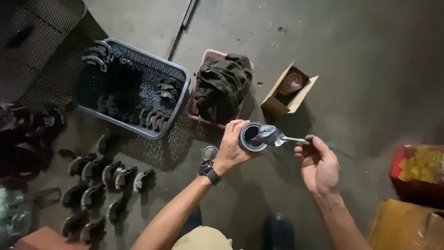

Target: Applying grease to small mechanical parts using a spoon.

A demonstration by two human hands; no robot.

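We are looking down at a grey concrete floor (pixel 360 55), and at ten o'clock from our hands a large grey perforated plastic basket (pixel 178 99) is sitting, holding curved dark brake shoes (pixel 155 115) along its edges. At eight o'clock a loose group of brake shoes on the floor (pixel 111 178) is lying in rows, well apart from the basket. At twelve o'clock a pink basket (pixel 206 58) is carrying a bundle of dark rags (pixel 222 85), and at one o'clock an open cardboard box (pixel 289 92) is holding a round tin, too dim for us to tell more. At four o'clock a brown carton (pixel 407 227) is sitting below a red packet with yellow pieces (pixel 418 169). Our left hand (pixel 231 148), wearing a black wristwatch (pixel 209 170), is gripping a small open round can (pixel 251 136) with fingers wrapped around its side, holding it above the floor in the middle of the view; its inside is looking dark. Our right hand (pixel 319 164) is pinching the handle of a metal spoon (pixel 275 136), fingers closed on it, with the coated bowl resting over the can's rim at three o'clock. Just beside our left wrist, at nine o'clock, a small round lid (pixel 209 153) is lying flat on the floor.
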